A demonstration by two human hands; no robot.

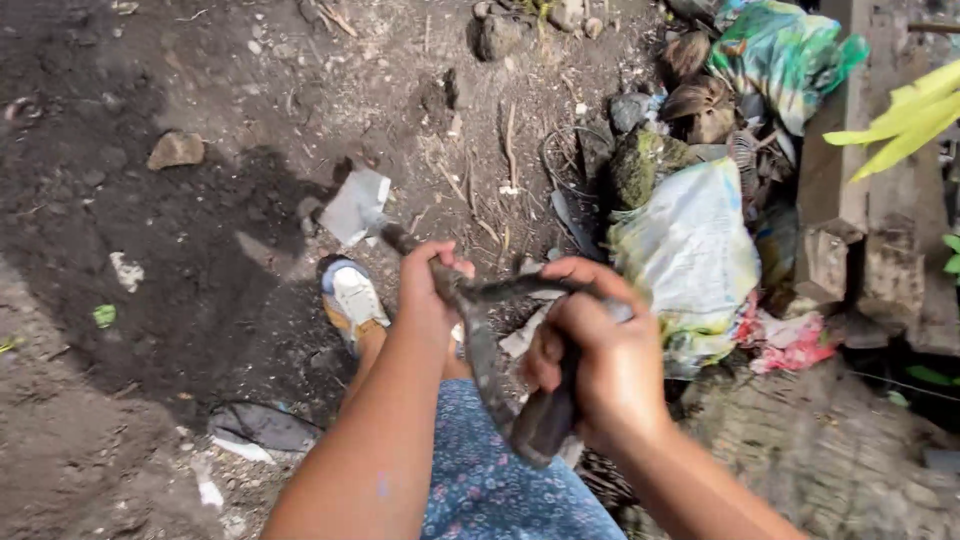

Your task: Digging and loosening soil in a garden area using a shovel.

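Both hands' fingers clamped on shovel (440,275) handle: left hand (430,290) forward, right hand (590,350) rear.

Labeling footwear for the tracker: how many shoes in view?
1. A white shoe on the dirt, just left of the left hand gripping the shovel shaft. The other foot may be hidden under the blue floral skirt.

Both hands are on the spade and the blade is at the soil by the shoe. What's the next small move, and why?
Probably press the spade blade down into the dark soil. The left hand grips the shaft and the right hand the D-handle, and the blade looks to be barely in the ground ahead of the white shoe.
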